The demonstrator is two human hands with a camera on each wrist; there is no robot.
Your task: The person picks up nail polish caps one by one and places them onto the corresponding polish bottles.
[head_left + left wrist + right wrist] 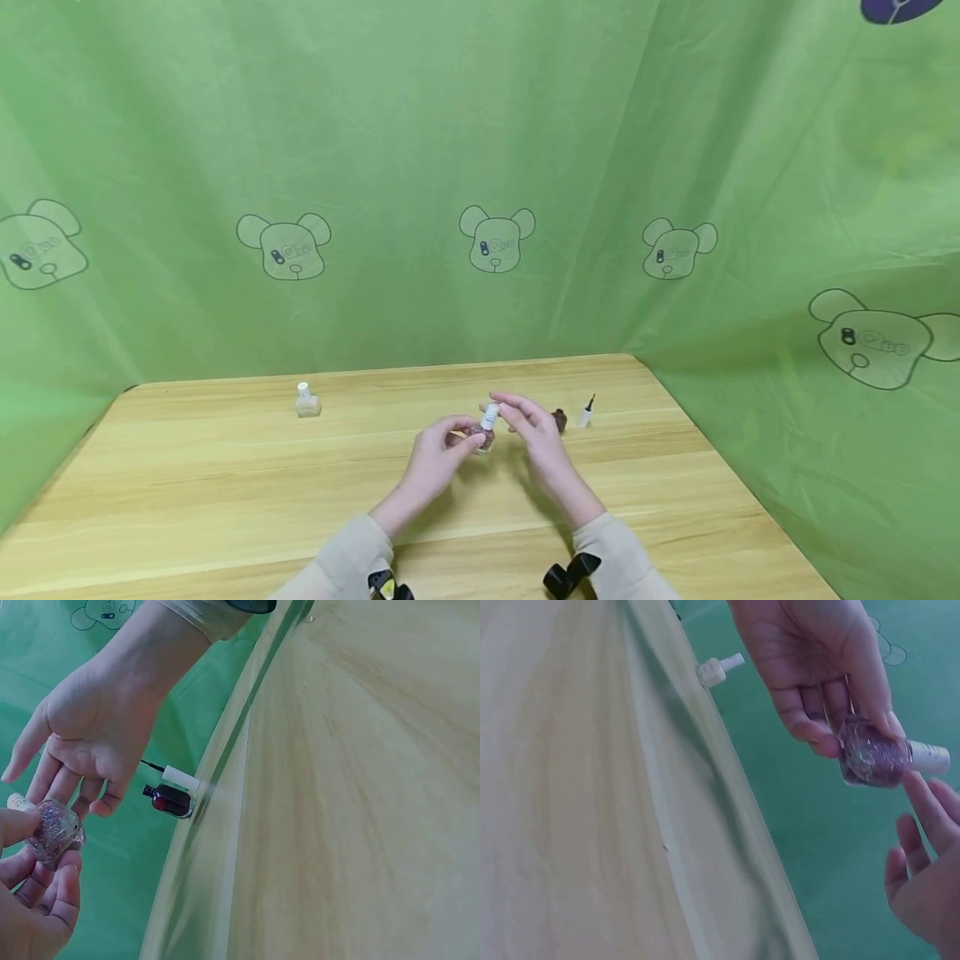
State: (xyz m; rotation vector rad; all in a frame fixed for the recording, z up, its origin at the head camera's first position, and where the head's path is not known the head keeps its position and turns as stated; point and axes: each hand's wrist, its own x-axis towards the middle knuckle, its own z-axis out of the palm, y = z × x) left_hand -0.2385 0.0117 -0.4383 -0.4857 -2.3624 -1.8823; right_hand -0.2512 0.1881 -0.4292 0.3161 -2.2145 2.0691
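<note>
My left hand [433, 457] holds a small nail polish bottle [875, 755] of clear glass with a mottled purple-pink look, thumb on one side and fingers on the other. The bottle's white cap [930, 757] is on and points up, tilted to the right in the head view. Beside the cap is my right hand [534, 433], its fingers extended and spread, with a fingertip right at the bottle's neck in the right wrist view. Behind the right hand stands a dark red-brown nail polish bottle [171, 801], uncapped. Its white brush cap [585, 417] stands next to it, dark brush upward.
A clear nail polish bottle with a white cap [307, 403] stands at the back left of the wooden table [225, 492]. Green curtains [390, 317] with bear-face prints close off the table's back and sides.
</note>
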